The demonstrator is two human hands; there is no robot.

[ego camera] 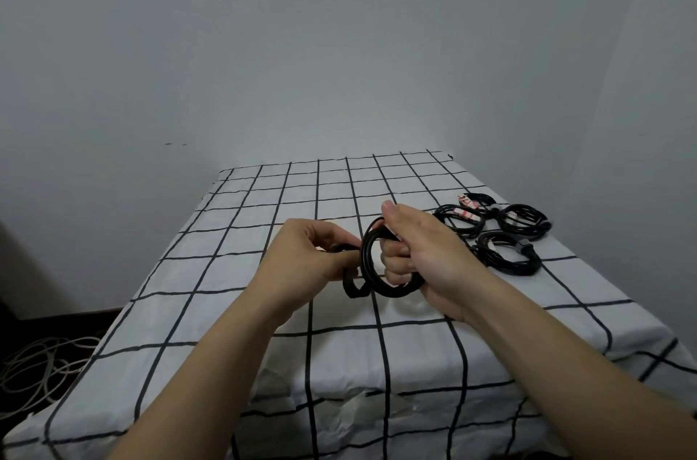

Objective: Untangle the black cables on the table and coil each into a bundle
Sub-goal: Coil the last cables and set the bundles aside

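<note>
Low in the left corner of the frame, a heap of white cords (pixel 41 365) lies on the floor beside the table. They are not part of our job.

Nearer the middle, the checked cloth (pixel 226 271) covers the table and hangs down over its front edge.

Just above the cloth, in the middle of the frame, we hold the black coil (pixel 371 267) up in the air. Our right hand (pixel 426 256) has its fingers curled through the ring and its thumb on top, gripping the loops tight. Our left hand (pixel 313 252) pinches the loose end (pixel 352 288), which hangs in a small bend just left of the coil. We think we are wrapping this end around to close the bundle.

What could go wrong? If our right hand lets go a little, the loops could spring open and we would have to coil again. If our left hand loses its pinch, the end could drop and the wrap would come loose. If we pull too hard, the ring could get squashed.

Further back, at the right of the frame, the finished bundles (pixel 509 252) lie close together on the cloth. We count four, and two have white and red tags.

We see no box, bowl or basket, so nothing is inside anything.

Behind it all is a plain grey wall (pixel 339 45).
</note>
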